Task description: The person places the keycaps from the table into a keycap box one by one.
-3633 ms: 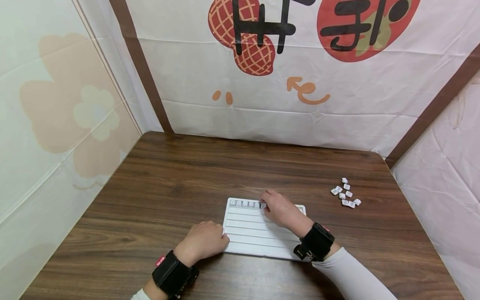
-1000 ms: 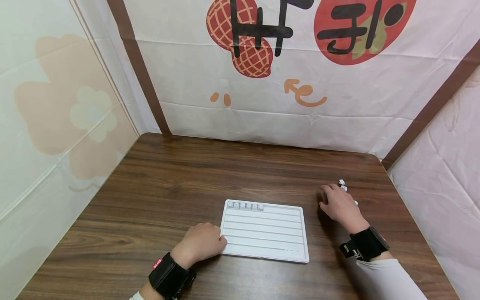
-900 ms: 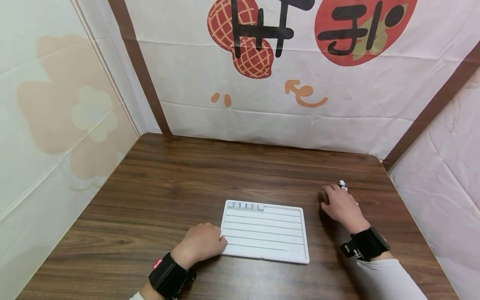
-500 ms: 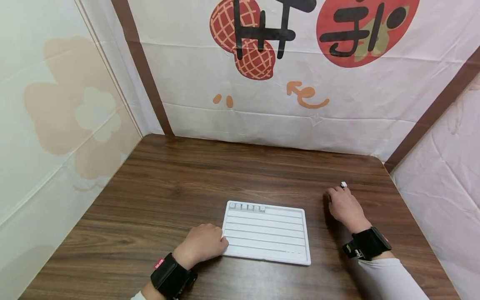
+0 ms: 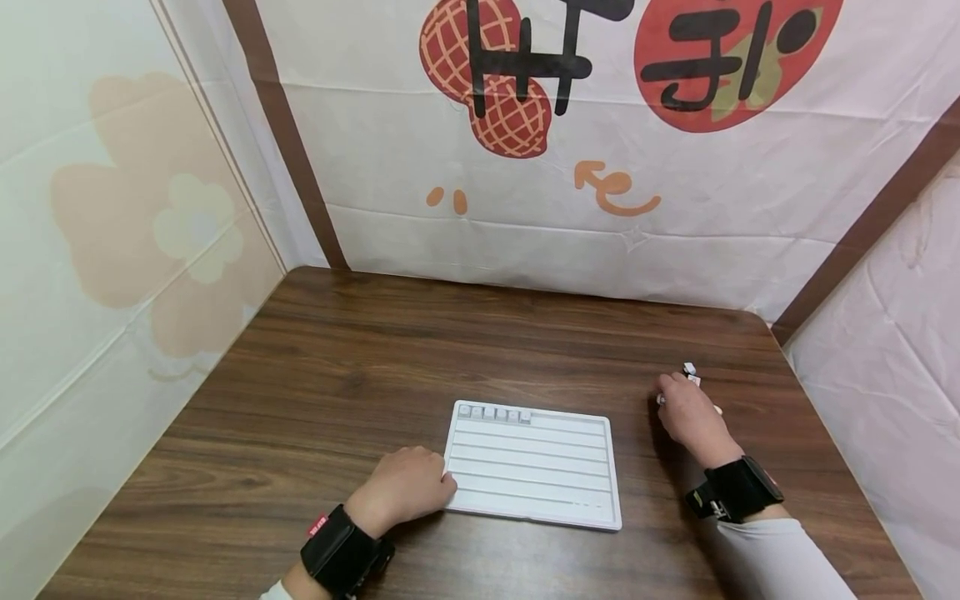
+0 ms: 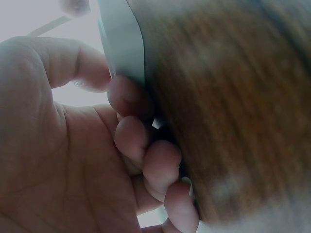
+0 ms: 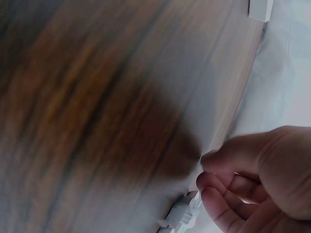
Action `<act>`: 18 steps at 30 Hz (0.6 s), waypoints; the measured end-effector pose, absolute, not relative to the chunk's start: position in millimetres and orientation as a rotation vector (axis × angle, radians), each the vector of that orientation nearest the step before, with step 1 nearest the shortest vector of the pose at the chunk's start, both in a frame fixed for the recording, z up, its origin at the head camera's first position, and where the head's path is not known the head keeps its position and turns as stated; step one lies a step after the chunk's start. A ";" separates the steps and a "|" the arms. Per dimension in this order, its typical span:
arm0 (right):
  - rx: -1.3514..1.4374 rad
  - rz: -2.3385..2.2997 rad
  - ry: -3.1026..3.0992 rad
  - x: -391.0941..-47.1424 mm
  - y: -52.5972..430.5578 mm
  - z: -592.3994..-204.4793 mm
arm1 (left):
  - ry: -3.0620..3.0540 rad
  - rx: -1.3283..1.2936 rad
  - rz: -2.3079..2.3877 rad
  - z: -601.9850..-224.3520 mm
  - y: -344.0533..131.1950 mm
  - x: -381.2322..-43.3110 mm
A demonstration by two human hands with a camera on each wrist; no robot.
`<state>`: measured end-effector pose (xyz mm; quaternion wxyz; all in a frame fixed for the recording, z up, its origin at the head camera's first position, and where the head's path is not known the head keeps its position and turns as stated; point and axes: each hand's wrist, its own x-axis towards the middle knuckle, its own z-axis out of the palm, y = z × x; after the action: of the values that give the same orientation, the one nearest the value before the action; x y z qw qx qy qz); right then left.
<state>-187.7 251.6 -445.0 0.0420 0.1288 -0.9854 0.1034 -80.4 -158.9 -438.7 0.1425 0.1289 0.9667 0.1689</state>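
Note:
A white tray (image 5: pixel 532 467) crossed by ridges lies on the brown table, with several small keycaps (image 5: pixel 489 412) lined up at the left of its top row. My left hand (image 5: pixel 408 482) grips the tray's left edge near the front corner; in the left wrist view its curled fingers (image 6: pixel 160 162) and thumb meet the white edge. Further right, my right hand (image 5: pixel 693 417) is over a pile of loose white keycaps (image 5: pixel 690 369) and covers most of them. A white keycap (image 5: pixel 661 400) shows at its fingertips. In the right wrist view thumb and fingers pinch together above the pile (image 7: pixel 182 213).
The wood-grain table (image 5: pixel 360 333) fills the lower scene. A white printed cloth (image 5: pixel 375 167) hangs behind its far edge, with more cloth at the left and right. Black cameras (image 5: pixel 735 487) are strapped to both wrists.
My right hand went from the tray's top row to the loose keycaps on the right. A keycap now shows at its fingertips. My left hand stays on the tray's edge.

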 end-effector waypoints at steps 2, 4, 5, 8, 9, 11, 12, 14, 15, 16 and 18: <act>0.374 0.351 -3.019 -186.8 250.0 -443.9 | 2.791 0.370 0.486 -438.1 -158.4 -80.4; 0.367 0.377 -3.016 -186.0 248.3 -443.4 | 2.793 0.370 0.484 -437.8 -158.1 -80.3; 0.375 0.381 -3.011 -185.9 247.7 -443.4 | 2.796 0.369 0.483 -437.6 -158.0 -80.2; 0.412 0.395 -2.986 -185.4 245.1 -443.2 | 2.799 0.371 0.483 -437.2 -157.7 -79.7; 0.428 0.411 -2.978 -185.4 244.1 -443.3 | 2.800 0.373 0.484 -436.9 -157.6 -79.5; 0.466 0.462 -2.960 -184.9 241.3 -442.7 | 2.798 0.374 0.484 -436.4 -157.4 -79.3; 0.481 0.503 -2.955 -184.2 239.3 -442.0 | 2.797 0.374 0.485 -436.4 -157.3 -79.3; 0.513 0.594 -2.945 -182.8 234.9 -440.4 | 2.796 0.373 0.485 -435.9 -157.1 -79.2; 0.528 0.633 -2.941 -181.9 232.5 -439.5 | 2.794 0.371 0.484 -435.7 -157.1 -79.3; 0.541 0.660 -2.939 -180.9 230.0 -438.7 | 2.791 0.368 0.484 -435.7 -156.9 -79.4; 0.555 0.699 -2.935 -179.1 224.9 -437.1 | 2.790 0.365 0.485 -435.8 -156.8 -79.4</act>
<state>-179.1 224.9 -437.1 0.0368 0.1809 -0.9561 0.2277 -79.4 -156.8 -435.8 0.1428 0.1265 0.9671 0.1683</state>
